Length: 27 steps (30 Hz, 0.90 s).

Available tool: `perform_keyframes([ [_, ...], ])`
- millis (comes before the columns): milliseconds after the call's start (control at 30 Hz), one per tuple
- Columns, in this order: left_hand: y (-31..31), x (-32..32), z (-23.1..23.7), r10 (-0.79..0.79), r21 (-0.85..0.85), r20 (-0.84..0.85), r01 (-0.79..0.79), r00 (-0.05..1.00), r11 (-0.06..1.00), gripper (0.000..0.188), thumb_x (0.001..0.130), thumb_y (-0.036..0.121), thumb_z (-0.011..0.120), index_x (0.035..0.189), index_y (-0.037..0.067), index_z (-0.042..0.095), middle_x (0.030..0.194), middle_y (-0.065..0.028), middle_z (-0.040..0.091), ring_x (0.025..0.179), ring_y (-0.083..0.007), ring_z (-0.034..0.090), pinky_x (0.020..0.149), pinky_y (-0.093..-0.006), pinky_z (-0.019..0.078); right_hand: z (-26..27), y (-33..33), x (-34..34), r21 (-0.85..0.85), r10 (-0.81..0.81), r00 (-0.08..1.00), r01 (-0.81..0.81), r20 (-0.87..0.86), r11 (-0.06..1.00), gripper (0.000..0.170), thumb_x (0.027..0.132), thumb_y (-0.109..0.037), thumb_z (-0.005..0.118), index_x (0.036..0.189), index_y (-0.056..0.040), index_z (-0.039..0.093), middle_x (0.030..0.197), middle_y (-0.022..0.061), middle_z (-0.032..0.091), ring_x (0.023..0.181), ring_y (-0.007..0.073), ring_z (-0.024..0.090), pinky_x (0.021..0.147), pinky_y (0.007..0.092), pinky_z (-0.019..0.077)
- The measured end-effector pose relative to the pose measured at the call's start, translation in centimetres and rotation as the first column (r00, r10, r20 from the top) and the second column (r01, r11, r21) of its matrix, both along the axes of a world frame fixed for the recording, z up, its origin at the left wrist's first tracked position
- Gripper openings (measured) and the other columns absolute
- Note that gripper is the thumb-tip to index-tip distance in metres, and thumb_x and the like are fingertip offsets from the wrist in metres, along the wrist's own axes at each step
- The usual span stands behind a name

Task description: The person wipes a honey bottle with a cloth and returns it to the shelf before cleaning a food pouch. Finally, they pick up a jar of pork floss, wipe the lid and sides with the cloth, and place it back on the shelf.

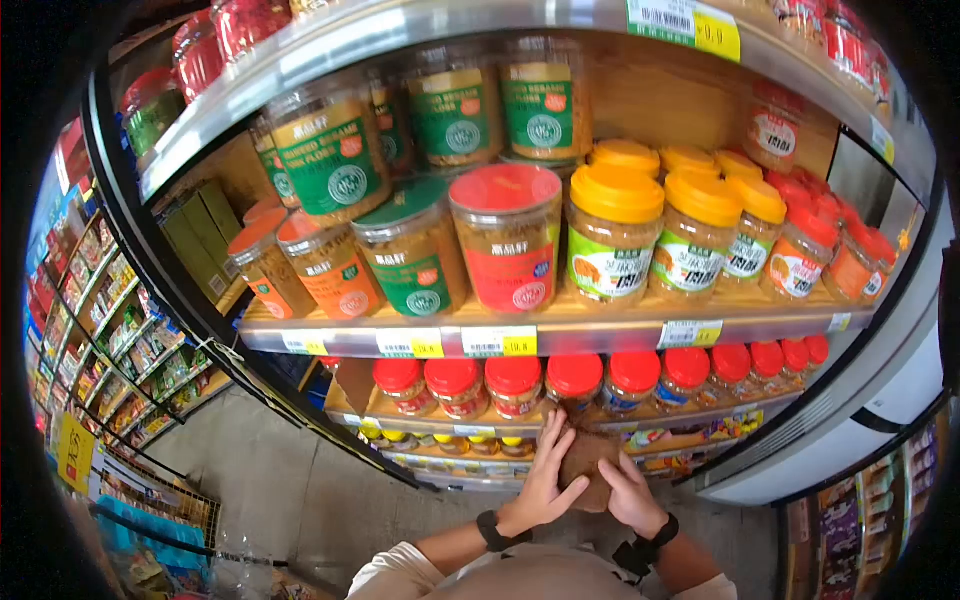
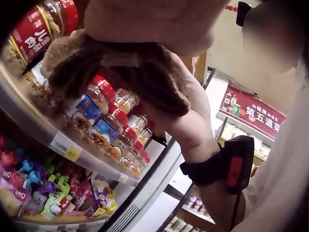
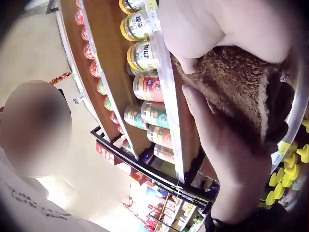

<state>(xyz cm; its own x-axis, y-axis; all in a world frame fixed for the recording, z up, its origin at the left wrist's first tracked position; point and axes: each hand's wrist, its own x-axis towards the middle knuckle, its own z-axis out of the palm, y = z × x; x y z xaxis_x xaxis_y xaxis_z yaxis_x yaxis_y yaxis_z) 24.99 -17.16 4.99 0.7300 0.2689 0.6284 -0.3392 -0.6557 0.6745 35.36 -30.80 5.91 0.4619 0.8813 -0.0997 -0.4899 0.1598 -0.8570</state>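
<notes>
A fuzzy brown cloth [image 1: 592, 462] hangs between both hands, low in front of the shelves. My left hand [image 1: 542, 478] grips its left side, fingers pointing up along it and thumb across its lower part. From the right, my right hand [image 1: 634, 496] pinches the other side. In the left wrist view the brown cloth [image 2: 130, 72] looks folded, with a small pale label; my left hand [image 2: 149, 24] covers its top edge and my right hand [image 2: 190, 116] lies behind it. The right wrist view shows its furry surface [image 3: 234, 79] between my right hand [image 3: 222, 29] and left hand [image 3: 227, 150].
Shelves hold jars with green, red and yellow [image 1: 617, 192] lids. A row of red-lidded jars [image 1: 512, 374] stands behind the hands on a lower shelf. Price tags line the shelf edge [image 1: 600, 337]. At left are a black frame and a wire rack; a white panel [image 1: 800, 440] stands at right.
</notes>
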Motion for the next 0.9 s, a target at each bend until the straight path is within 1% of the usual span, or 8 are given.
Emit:
perform_keyframes([
  [300, 1.6, 1.1, -7.3, -0.378, -0.563, 0.139, 0.387, 0.915, 0.731, 0.092, 0.089, 0.064, 0.03, 0.144, -0.006, 0.005, 0.151, -0.0198, 0.013, 0.14, -0.0279, 0.013, 0.112, -0.0372, 0.0126, 1.3, -1.7, 0.5, 0.119, 0.178, 0.984, -0.177, -0.004, 0.977, 0.043, 0.091, -0.006, 0.05, 0.132, 0.0036, 0.04, 0.125, 0.007, 0.052, 0.116, 0.016, 0.048, 0.1, 0.0323, 0.0353],
  [400, 2.8, 1.4, -7.4, -0.39, -0.604, 0.03, 0.328, 0.92, 0.726, 0.085, 0.092, 0.06, 0.032, 0.143, -0.007, 0.016, 0.148, -0.02, 0.022, 0.137, -0.0279, 0.024, 0.111, -0.0379, 0.0173, 0.2, -2.2, 1.8, 0.11, 0.031, 0.988, -0.015, -0.149, 0.994, 0.037, 0.092, -0.011, 0.05, 0.126, 0.0017, 0.045, 0.124, 0.0085, 0.053, 0.116, 0.019, 0.049, 0.1, 0.0352, 0.0374],
  [467, 2.9, 0.8, -4.4, -0.107, -0.404, -0.52, -0.133, 0.847, 0.905, 0.069, 0.095, 0.047, 0.043, 0.14, -0.004, 0.028, 0.141, -0.0185, 0.035, 0.128, -0.0269, 0.038, 0.105, -0.037, 0.0311, 2.5, -2.5, 2.1, 0.13, 0.001, 0.97, 0.032, -0.245, 0.991, 0.036, 0.092, -0.013, 0.049, 0.126, 0.0005, 0.045, 0.124, 0.0088, 0.053, 0.115, 0.0195, 0.05, 0.099, 0.0364, 0.0391],
  [567, -0.3, 0.5, 2.9, -0.137, -0.644, -0.4, -0.171, 0.906, 0.745, 0.055, 0.093, 0.029, 0.054, 0.135, -0.002, 0.035, 0.132, -0.0168, 0.044, 0.118, -0.0237, 0.048, 0.096, -0.0332, 0.0426, 3.0, -2.2, 3.2, 0.082, -0.126, 0.945, 0.158, -0.302, 0.984, 0.034, 0.094, -0.022, 0.046, 0.123, -0.0054, 0.048, 0.124, 0.0085, 0.054, 0.116, 0.0246, 0.051, 0.1, 0.0447, 0.0397],
  [700, -1.0, 1.7, 0.8, 0.285, -0.26, -0.053, -0.289, 0.957, 0.921, 0.068, 0.082, 0.028, 0.069, 0.135, 0.0, 0.035, 0.129, -0.0167, 0.042, 0.12, -0.0275, 0.041, 0.097, -0.0369, 0.0369, 3.6, -3.0, 4.1, 0.078, -0.247, 0.924, 0.28, -0.29, 0.957, 0.034, 0.091, -0.019, 0.055, 0.121, -0.0045, 0.05, 0.121, 0.0085, 0.057, 0.112, 0.0227, 0.055, 0.096, 0.0407, 0.0434],
  [800, -2.5, 1.1, 1.7, 0.075, -0.42, -0.061, -0.094, 0.995, 0.902, 0.065, 0.09, 0.025, 0.06, 0.143, 0.01, 0.026, 0.136, -0.0111, 0.037, 0.124, -0.0208, 0.038, 0.104, -0.0369, 0.03, 3.1, -4.3, 4.2, -0.085, -0.353, 0.846, 0.35, -0.4, 0.933, 0.052, 0.09, -0.013, 0.057, 0.139, -0.0131, 0.038, 0.141, 0.015, 0.04, 0.129, 0.0322, 0.037, 0.107, 0.039, 0.0271],
  [833, -3.0, 0.8, 2.2, -0.072, -0.493, -0.094, 0.016, 0.993, 0.87, 0.066, 0.089, 0.023, 0.062, 0.142, 0.009, 0.026, 0.133, -0.011, 0.04, 0.122, -0.0209, 0.041, 0.103, -0.0379, 0.0314, 1.1, -4.9, 4.1, -0.001, -0.357, 0.934, 0.357, -0.001, 0.934, 0.048, 0.091, -0.015, 0.056, 0.136, -0.0077, 0.04, 0.136, 0.0131, 0.044, 0.125, 0.028, 0.041, 0.105, 0.0367, 0.0302],
  [900, -4.6, 1.2, 2.6, -0.195, -0.616, 0.018, 0.165, 0.981, 0.771, 0.061, 0.089, 0.021, 0.062, 0.138, 0.004, 0.033, 0.132, -0.0121, 0.042, 0.119, -0.0217, 0.044, 0.099, -0.0365, 0.0373, -1.7, -5.8, 4.1, 0.134, -0.287, 0.619, 0.283, 0.731, 0.95, 0.044, 0.092, -0.019, 0.055, 0.129, 0.003, 0.045, 0.127, 0.0092, 0.052, 0.117, 0.0195, 0.048, 0.099, 0.0321, 0.0365],
])
